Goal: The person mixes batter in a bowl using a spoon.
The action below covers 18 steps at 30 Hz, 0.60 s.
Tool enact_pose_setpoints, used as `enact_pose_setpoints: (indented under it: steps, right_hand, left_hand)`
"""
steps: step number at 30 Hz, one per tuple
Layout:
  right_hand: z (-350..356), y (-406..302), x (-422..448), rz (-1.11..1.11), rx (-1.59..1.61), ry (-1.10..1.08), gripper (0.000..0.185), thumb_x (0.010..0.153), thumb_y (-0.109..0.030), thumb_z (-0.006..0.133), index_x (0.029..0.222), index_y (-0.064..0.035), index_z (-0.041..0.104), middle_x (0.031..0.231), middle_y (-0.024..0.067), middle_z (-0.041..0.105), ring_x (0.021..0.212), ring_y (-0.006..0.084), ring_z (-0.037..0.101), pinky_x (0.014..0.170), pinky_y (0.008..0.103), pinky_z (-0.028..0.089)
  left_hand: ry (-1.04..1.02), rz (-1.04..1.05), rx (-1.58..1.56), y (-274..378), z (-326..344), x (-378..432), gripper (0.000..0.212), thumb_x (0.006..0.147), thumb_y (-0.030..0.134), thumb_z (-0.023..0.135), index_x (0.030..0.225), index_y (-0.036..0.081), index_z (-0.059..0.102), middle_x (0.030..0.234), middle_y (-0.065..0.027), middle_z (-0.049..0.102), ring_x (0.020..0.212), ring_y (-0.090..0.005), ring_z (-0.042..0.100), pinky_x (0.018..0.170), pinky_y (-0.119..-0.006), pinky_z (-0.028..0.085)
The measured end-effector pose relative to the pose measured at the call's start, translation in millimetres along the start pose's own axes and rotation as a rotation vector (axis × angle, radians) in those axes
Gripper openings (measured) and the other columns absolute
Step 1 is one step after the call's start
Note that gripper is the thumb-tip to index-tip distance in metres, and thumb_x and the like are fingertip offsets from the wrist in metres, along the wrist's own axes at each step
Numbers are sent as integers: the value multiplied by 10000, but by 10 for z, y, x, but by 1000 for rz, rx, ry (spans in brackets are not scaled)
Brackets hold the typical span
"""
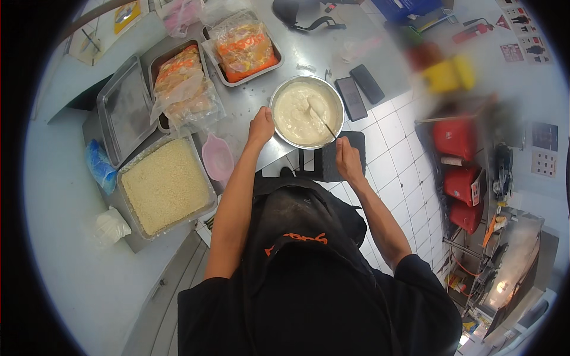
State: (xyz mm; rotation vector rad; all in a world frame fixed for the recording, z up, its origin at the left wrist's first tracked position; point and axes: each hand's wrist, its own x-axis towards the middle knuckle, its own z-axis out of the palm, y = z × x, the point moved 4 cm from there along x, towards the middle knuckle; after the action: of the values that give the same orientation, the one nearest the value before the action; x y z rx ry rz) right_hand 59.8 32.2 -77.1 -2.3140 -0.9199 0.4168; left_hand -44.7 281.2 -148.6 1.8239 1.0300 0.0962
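Observation:
A round metal bowl of pale, thick batter stands at the steel table's near edge. My left hand grips the bowl's left rim, thumb on top. In my right hand is the thin dark handle of a stirring utensil, apparently a spoon. Its head is coated in batter and lies in the middle of the bowl. Left of my left forearm is a pink plastic scoop, next to a metal tray of pale crumbs.
Two metal trays at the back hold bagged, marinated raw meat beside an empty tray. Two phones lie right of the bowl. A black stool stands below the table edge. Red containers line a rack at right.

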Motion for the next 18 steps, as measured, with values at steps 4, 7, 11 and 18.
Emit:
enact_pose_setpoints:
  steps: [4, 7, 11, 18]
  right_hand:
    - [-6, 10, 7, 0, -21, -2, 250, 976, -242, 343, 886, -21, 413, 641, 283, 509, 647, 492, 503, 555, 530, 357]
    - [-35, -25, -6, 14, -22, -7, 235, 969, -238, 348, 898, -25, 416, 649, 288, 526, 650, 497, 508, 573, 563, 360]
    - [0, 95, 2, 104, -66, -83, 249, 971, -250, 337, 914, -24, 428, 697, 302, 536, 704, 502, 512, 607, 562, 361]
    - [-37, 37, 11, 151, -77, -95, 268, 973, -255, 330, 906, -17, 433, 728, 310, 536, 733, 511, 503, 616, 553, 344]
  left_hand:
    - [-39, -39, -28, -59, 18, 36, 339, 958, 327, 295, 999, 58, 497, 998, -223, 600, 951, -443, 546, 808, -495, 423]
    - [-21, -18, -14, -15, 17, 10, 339, 958, 327, 296, 993, 55, 495, 991, -225, 601, 946, -447, 545, 804, -499, 422]
    - [-36, -28, -26, -8, 13, 23, 336, 957, 323, 297, 988, 50, 491, 982, -235, 598, 934, -454, 545, 799, -502, 423]
    - [-14, -15, -22, 30, 7, -2, 344, 961, 326, 292, 986, 46, 491, 978, -237, 597, 933, -451, 547, 802, -502, 421]
